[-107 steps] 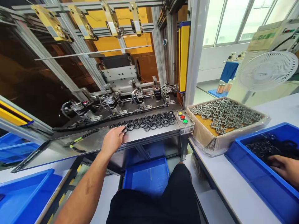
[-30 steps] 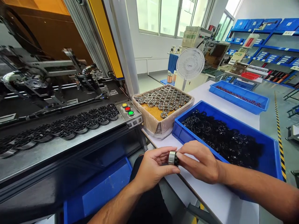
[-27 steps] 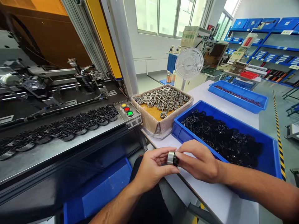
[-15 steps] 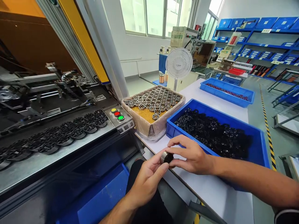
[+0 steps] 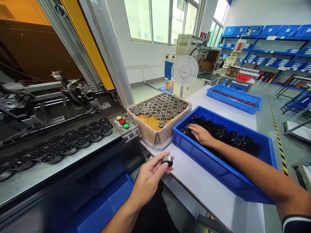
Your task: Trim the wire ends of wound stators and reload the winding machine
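Observation:
My left hand is closed around a short silver metal ring with a black toothed plastic piece at its lower side, held between thumb and fingers above the table's near edge. My right hand reaches into the large blue bin, which holds a heap of black plastic spoked pieces. Its fingers are stretched out over the heap's left end, the tips touching or just above the pieces. I see nothing gripped in them.
A plastic-lined carton of metal rings stands left of the bin. Rows of black-fitted rings lie on the machine's ledge, beside a button panel. Behind are a white fan and a long blue tray of small red parts.
My right hand has left the ring and moved forward and up into the blue bin. My left hand keeps hold of the ring, now slightly lower and turned. The view has tilted up slightly.

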The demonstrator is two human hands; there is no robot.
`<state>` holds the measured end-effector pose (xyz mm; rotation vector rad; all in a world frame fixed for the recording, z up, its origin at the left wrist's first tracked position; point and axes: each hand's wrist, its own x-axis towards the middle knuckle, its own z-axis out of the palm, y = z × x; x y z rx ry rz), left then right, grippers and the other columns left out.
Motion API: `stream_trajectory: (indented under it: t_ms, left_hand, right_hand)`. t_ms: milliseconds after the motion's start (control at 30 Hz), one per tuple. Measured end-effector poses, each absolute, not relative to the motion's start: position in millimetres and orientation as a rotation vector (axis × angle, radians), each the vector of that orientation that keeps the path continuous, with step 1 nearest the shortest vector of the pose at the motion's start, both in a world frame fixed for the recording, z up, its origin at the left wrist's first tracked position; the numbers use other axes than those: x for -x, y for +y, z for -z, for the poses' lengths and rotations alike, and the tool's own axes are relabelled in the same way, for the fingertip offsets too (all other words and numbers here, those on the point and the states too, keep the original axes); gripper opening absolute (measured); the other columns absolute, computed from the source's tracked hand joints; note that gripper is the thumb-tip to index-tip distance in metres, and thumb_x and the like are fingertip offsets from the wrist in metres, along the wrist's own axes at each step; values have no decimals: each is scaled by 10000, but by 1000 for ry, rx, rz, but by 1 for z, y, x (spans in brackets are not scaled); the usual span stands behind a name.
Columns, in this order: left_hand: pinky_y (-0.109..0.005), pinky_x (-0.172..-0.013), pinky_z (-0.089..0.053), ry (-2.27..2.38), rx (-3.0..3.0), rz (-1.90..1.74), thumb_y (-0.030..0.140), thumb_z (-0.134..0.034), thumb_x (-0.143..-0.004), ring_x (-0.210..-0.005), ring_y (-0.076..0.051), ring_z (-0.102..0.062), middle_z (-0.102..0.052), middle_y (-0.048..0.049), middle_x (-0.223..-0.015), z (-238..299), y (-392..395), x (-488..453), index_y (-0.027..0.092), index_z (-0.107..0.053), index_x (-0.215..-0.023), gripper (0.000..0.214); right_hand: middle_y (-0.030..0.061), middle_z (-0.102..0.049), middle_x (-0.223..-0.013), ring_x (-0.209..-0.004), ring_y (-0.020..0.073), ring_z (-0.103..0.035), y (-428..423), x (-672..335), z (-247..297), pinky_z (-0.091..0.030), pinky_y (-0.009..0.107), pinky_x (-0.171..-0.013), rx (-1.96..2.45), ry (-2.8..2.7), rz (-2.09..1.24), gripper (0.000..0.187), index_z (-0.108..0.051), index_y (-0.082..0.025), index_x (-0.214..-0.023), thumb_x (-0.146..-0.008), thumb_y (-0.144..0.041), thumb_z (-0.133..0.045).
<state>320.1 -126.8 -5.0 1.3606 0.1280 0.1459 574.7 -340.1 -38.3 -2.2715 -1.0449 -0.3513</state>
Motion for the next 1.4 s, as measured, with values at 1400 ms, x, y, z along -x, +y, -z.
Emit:
stream_trajectory:
  t_ms: [1400]
  left_hand:
    - [-310, -877, -625, -10, -1224, -308, 120, -893, -579, -913, -239, -768, -802, -92, -999, -2, -140, -310, 155, -772, -1004, 443]
  right_hand:
    - [70, -637, -858, -805, 173, -637, -305, -404, -34, -577, 281, -678, 1693, -1643, 443, 178, -598, -182, -1039, -885, -96, -623]
